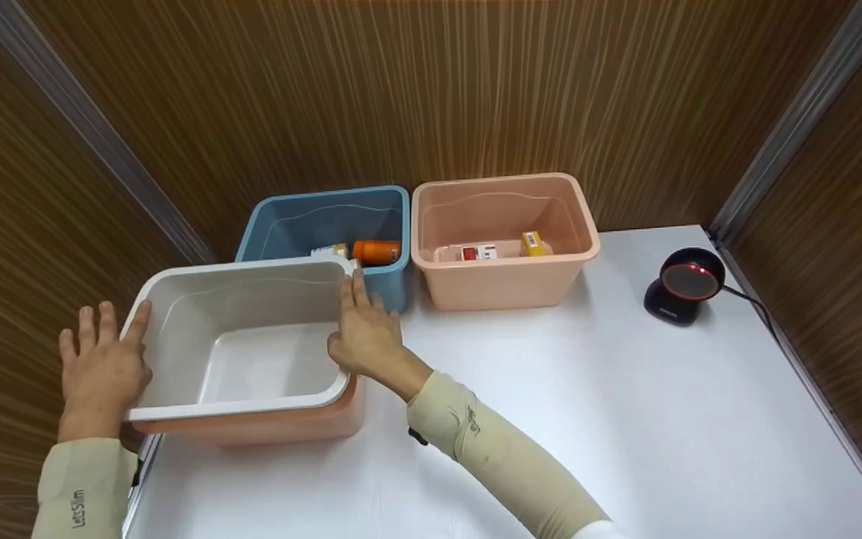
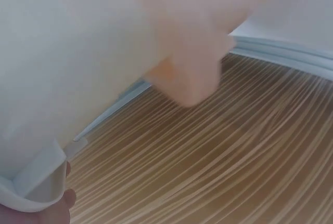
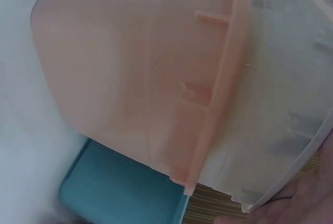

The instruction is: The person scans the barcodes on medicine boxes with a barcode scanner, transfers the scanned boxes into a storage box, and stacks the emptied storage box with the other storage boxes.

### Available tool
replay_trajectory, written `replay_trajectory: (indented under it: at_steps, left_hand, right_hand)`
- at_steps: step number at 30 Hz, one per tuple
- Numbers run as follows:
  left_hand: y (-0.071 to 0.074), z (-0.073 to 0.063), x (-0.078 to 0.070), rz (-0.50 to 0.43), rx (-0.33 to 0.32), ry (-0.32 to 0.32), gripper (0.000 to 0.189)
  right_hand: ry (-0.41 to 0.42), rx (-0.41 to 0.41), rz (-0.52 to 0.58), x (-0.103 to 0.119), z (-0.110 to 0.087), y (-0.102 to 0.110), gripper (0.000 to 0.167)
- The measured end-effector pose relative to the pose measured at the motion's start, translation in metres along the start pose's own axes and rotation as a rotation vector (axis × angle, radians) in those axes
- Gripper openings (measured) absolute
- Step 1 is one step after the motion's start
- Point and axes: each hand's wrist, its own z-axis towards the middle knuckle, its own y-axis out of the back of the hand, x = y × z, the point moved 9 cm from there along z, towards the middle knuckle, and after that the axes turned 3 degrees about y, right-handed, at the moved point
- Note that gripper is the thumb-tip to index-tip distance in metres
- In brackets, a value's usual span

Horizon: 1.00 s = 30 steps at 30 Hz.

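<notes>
A white plastic bin (image 1: 251,408) sits nested in a pink bin (image 1: 266,428), its upper wall standing well above the pink rim (image 3: 218,94). My left hand (image 1: 105,370) rests on the white bin's left rim, fingers straight and spread, the index finger lying over the edge. On the opposite side, my right hand (image 1: 371,337) touches the right rim near the far corner, its fingers pointing forward. In the right wrist view that hand (image 3: 296,198) is against the white rim. The white bin's visible floor is bare.
Behind stand a blue bin (image 1: 393,288) holding an orange bottle (image 1: 376,252) and a small box, and a second pink bin (image 1: 506,284) with small cartons (image 1: 532,243). A black scanner (image 1: 689,281) with red lights and a cable stands right. Wood-patterned walls (image 1: 431,90) enclose the white table (image 1: 625,419).
</notes>
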Motion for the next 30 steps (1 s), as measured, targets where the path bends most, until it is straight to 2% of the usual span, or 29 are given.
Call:
replay_trajectory:
  at_steps: [6, 14, 22, 30]
  left_hand:
    - [-0.023, -0.001, 0.003, -0.037, 0.049, 0.022, 0.068]
    - [-0.040, 0.000, 0.009, -0.086, 0.099, 0.055, 0.065]
    - [-0.050, -0.001, 0.012, -0.145, 0.111, 0.071, 0.064]
    - [-0.055, 0.002, 0.013, -0.195, 0.160, 0.088, 0.062]
  right_hand:
    - [0.000, 0.006, -0.004, -0.006, -0.001, -0.012, 0.084]
    - [-0.021, 0.039, 0.016, -0.013, -0.001, -0.027, 0.083]
    - [-0.039, 0.047, 0.063, -0.017, -0.001, -0.035, 0.084]
    - [-0.044, 0.035, 0.063, -0.019, 0.000, -0.040, 0.082]
